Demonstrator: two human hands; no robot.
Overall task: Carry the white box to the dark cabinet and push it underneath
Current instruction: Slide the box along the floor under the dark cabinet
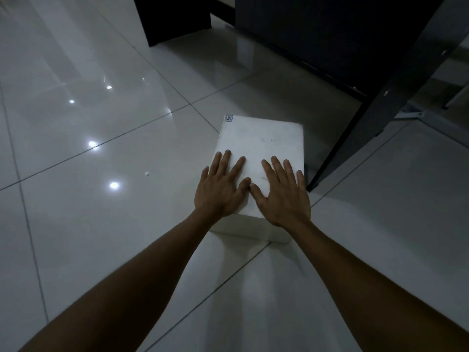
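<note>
The white box (261,141) lies flat on the glossy tiled floor, long side pointing away from me, with a small label at its far left corner. My left hand (220,186) and my right hand (281,191) rest palm down on the near half of its top, fingers spread, thumbs touching. Neither hand grips it. The dark cabinet (330,34) stands beyond the box at the upper right, with a shadowed gap under its lower edge. The box's far end sits a short way in front of that gap.
A dark slanted panel or leg (375,107) runs down to the floor just right of the box, nearly touching its right edge. Another dark furniture block (172,19) stands at the upper middle. Light metal legs (416,114) show at the far right. Floor tiles stretch to the left.
</note>
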